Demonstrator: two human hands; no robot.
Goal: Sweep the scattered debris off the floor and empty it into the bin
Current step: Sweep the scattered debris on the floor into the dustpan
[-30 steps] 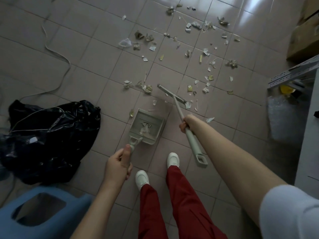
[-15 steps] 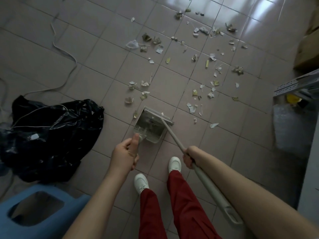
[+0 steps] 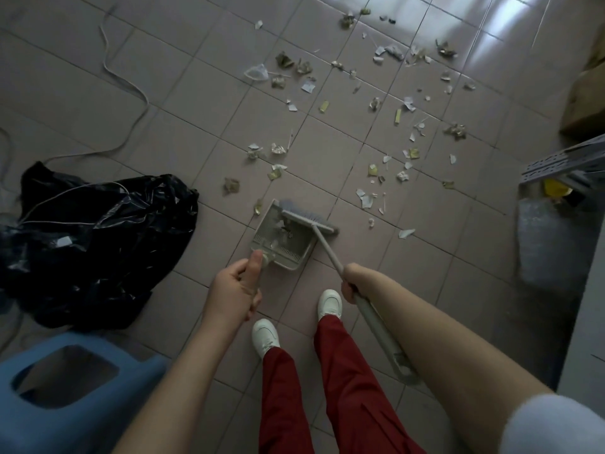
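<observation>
Grey floor tiles [image 3: 327, 152] lie littered. Left hand [image 3: 234, 291] grips the dustpan [image 3: 283, 240] handle; right hand [image 3: 352, 285] grasps the broom [image 3: 311, 222], bristles at the pan's mouth. Debris [image 3: 370, 170] spreads toward one o'clock; short strokes, lip pressed flat, would serve best.

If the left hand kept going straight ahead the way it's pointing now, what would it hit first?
Likely the grey plastic dustpan itself: the left hand is shut round its handle, thumb pointing into the pan. Beyond the pan lie paper scraps, though depth is uncertain.
</observation>
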